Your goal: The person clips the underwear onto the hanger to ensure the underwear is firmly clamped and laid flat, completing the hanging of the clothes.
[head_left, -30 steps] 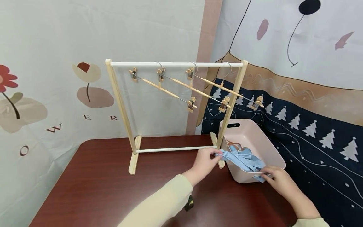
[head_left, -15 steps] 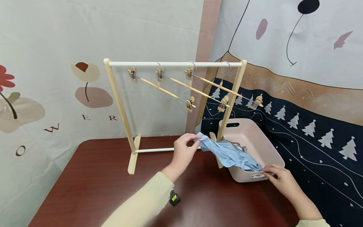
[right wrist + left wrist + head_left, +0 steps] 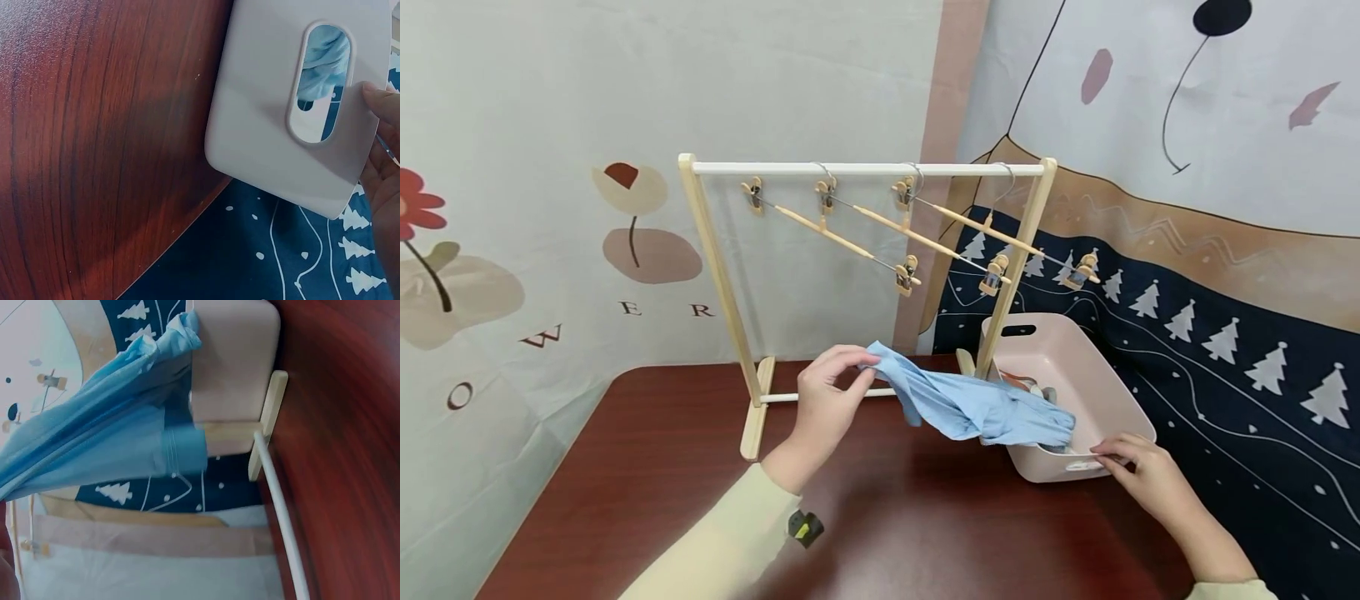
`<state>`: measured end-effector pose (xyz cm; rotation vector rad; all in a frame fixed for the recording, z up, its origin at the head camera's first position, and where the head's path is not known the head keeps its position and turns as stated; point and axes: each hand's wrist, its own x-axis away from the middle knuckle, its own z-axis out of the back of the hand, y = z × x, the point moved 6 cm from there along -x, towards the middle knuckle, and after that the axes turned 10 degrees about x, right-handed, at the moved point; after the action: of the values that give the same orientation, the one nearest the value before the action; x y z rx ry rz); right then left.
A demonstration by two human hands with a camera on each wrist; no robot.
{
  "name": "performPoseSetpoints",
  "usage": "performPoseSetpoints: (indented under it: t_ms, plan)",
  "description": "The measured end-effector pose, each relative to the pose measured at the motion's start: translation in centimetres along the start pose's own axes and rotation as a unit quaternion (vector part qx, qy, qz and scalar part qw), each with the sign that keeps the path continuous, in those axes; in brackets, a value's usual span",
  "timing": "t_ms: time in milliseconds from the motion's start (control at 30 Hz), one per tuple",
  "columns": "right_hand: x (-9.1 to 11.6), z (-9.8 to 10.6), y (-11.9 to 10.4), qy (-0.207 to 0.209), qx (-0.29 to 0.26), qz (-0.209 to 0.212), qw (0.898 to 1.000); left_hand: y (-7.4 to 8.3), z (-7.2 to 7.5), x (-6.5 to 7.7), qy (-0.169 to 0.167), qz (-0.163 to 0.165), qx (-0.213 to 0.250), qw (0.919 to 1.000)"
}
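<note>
My left hand (image 3: 826,404) pinches one corner of a light blue garment (image 3: 966,404) between thumb and fingers. The cloth stretches rightward in loose folds from the hand, its far end over the basket. A stitched hem and a bunched end of the garment (image 3: 100,440) show in the left wrist view. My right hand (image 3: 1141,475) holds the near rim of the pale pink plastic basket (image 3: 1101,379). In the right wrist view, the thumb lies on the outside of the basket wall (image 3: 262,94), beside its oval handle hole. More items (image 3: 1022,382), brown and grey, lie inside, partly covered.
A wooden rack with a white top rail (image 3: 865,169) stands at the back of the dark red table (image 3: 662,500). Three wooden clip hangers (image 3: 827,232) hang from it. The rack's right foot (image 3: 275,400) is close to the basket. Printed cloth (image 3: 1225,400) covers the wall behind.
My left hand has moved left, drawing the blue garment up and mostly out of the basket over the table. The right hand stays at the basket rim.
</note>
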<state>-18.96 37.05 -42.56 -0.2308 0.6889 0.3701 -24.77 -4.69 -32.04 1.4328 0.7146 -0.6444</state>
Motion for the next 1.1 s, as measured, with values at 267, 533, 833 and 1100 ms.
performPoseSetpoints:
  t_ms: [267, 533, 833, 1100]
  plan:
    - [-0.1, 0.3, -0.2, 0.0, 0.007, -0.003, 1.0, 2.9, 3.0, -1.0, 0.024, -0.015, -0.011, 0.9995]
    - [-0.2, 0.1, -0.2, -0.005, 0.004, -0.003, 1.0, 2.0, 6.6, -0.5, 0.059, 0.006, -0.044, 0.9973]
    - [-0.1, 0.0, 0.0, -0.015, 0.007, -0.006, 1.0, -4.2, 8.5, 2.8, -0.039, 0.077, -0.107, 0.9905]
    - [-0.3, -0.1, -0.4, -0.03, 0.003, -0.005, 1.0, -8.0, 7.3, 7.6, -0.291, 0.186, -0.137, 0.9285]
